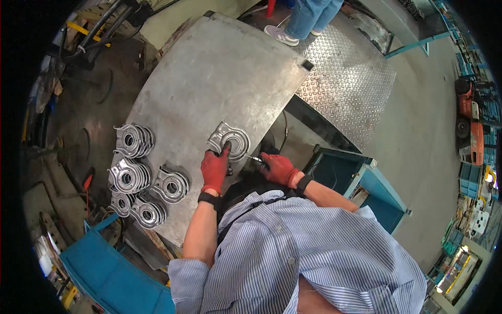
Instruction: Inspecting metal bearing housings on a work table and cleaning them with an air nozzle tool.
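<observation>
A stamped metal part (241, 137), with a round ringed body and a flanged tab, lies near the right edge of the metal table. My left hand (213, 170), in a red glove with dark fingertips, grips its near side. Just right of the table edge, my right hand (279, 169), in a matching glove, is closed around a slim tool (254, 158). The tool's thin metal tip points at the part's rim; its handle is mostly hidden by my fingers, so its exact kind does not show.
Several stacks of similar metal parts (128, 177) stand along the left side of the metal table (209, 68). Blue metal bins flank me at lower left (112, 272) and right (379, 196). Beyond a tread-plate platform (345, 78), a person's legs (309, 20) show. An orange forklift (470, 128) stands far right.
</observation>
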